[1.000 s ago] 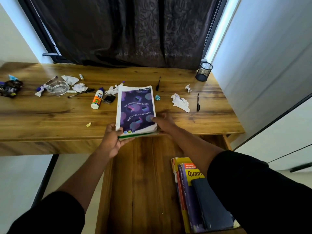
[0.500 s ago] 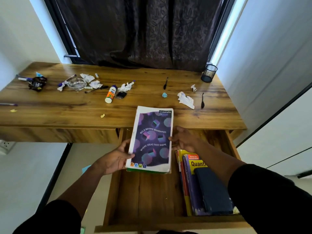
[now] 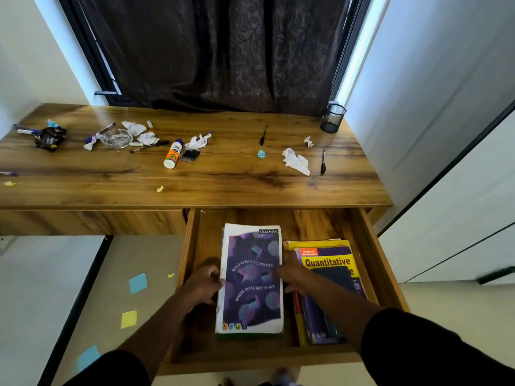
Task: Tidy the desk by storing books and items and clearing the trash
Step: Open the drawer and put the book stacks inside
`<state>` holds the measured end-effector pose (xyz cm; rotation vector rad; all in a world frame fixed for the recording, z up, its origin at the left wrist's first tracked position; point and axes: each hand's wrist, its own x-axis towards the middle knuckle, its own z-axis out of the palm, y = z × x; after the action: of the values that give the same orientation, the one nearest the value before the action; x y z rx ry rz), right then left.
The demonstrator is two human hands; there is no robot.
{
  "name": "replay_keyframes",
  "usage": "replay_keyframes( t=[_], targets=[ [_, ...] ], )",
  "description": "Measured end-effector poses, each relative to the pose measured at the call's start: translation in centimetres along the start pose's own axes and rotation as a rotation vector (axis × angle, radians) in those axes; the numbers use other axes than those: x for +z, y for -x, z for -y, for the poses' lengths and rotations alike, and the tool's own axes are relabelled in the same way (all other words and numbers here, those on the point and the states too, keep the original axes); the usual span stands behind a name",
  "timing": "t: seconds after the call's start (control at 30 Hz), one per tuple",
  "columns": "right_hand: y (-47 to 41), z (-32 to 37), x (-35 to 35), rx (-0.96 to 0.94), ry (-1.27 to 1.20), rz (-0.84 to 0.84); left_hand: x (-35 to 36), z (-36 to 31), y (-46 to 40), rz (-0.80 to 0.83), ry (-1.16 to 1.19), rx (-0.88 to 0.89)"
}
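With the left hand (image 3: 204, 285) and right hand (image 3: 292, 277) gripping its side edges, the notebook (image 3: 252, 280) lies in the open drawer (image 3: 370, 246) left of the books (image 3: 328, 285); release it flat, fingers clear.

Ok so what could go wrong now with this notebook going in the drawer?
The purple notebook sits tight against the book stack, so the right hand could get pinched between them. Shutting the drawer now might catch either hand; the left hand is inside too.
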<state>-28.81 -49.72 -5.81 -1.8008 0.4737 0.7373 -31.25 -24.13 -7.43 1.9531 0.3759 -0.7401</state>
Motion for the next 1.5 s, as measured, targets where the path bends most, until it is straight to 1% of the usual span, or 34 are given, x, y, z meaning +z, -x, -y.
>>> replay_keyframes(
  t=[0.1,0.23,0.33,0.4,0.47,0.5,0.53,0.57,0.6,0.63,0.67,0.7,0.73,0.8,0.87,0.93,1.03,1.13,1.2,1.33,1.5],
  targets=[
    [-0.3,-1.0,1.2,-0.007,0.068,0.005,1.2,1.5,-0.5,-0.061,-0.097,-0.046],
    [-0.4,-1.9,1.8,0.020,0.129,0.080,1.6,3.0,-0.7,-0.116,-0.252,-0.083],
    [-0.5,-2.4,1.9,-0.036,0.302,0.121,1.7,2.8,-0.3,-0.121,-0.441,-0.067],
    [-0.9,-2.9,1.9,-0.042,0.393,0.134,1.7,2.3,0.2,-0.174,-0.658,0.000],
    [-3.1,-4.3,1.7,-0.069,0.471,0.121,1.7,1.7,1.0,-0.229,-0.881,0.140],
    [-3.3,-4.5,1.5,-0.110,0.537,0.102,1.8,1.2,1.4,-0.223,-0.943,0.218],
    [-3.1,-4.3,1.3,-0.190,0.628,0.100,1.8,0.5,1.7,-0.167,-0.955,0.287],
    [-2.3,-3.8,0.9,-0.271,0.704,0.094,1.9,-0.2,2.0,-0.050,-0.925,0.341],
    [-0.8,-3.0,0.6,-0.327,0.759,0.102,2.1,-0.9,2.3,0.112,-0.869,0.371],
    [0.2,-2.6,0.3,-0.365,0.798,0.142,2.4,-1.8,2.7,0.290,-0.806,0.359],
    [1.3,-2.3,0.1,-0.383,0.866,0.223,3.0,-2.5,3.2,0.451,-0.760,0.331],
    [2.0,-2.1,0.1,-0.396,0.945,0.329,3.6,-3.0,3.6,0.570,-0.740,0.304],
    [2.8,-1.9,0.1,-0.391,1.037,0.426,4.3,-3.4,3.9,0.649,-0.751,0.283],
    [3.8,-2.1,0.4,-0.337,1.201,0.571,5.5,-3.5,4.2,0.735,-0.804,0.267],
    [4.3,-2.9,0.6,-0.298,1.257,0.640,6.4,-3.3,4.2,0.777,-0.851,0.267],
    [4.4,-3.8,0.6,-0.308,1.264,0.651,7.0,-2.7,4.0,0.788,-0.895,0.281],
    [4.5,-4.9,0.4,-0.315,1.264,0.650,7.2,-1.6,3.8,0.769,-0.945,0.324],
    [4.9,-5.1,0.7,-0.355,1.244,0.669,7.1,-0.7,3.5,0.711,-0.934,0.350],
    [4.9,-5.1,0.8,-0.371,1.239,0.665,7.0,-0.6,3.2,0.678,-0.932,0.372],
    [4.7,-5.0,0.9,-0.384,1.202,0.644,6.8,-1.1,3.0,0.676,-0.961,0.427],
    [4.1,-4.2,0.7,-0.383,1.205,0.621,6.3,-1.6,2.2,0.656,-0.988,0.436]
  ],
)
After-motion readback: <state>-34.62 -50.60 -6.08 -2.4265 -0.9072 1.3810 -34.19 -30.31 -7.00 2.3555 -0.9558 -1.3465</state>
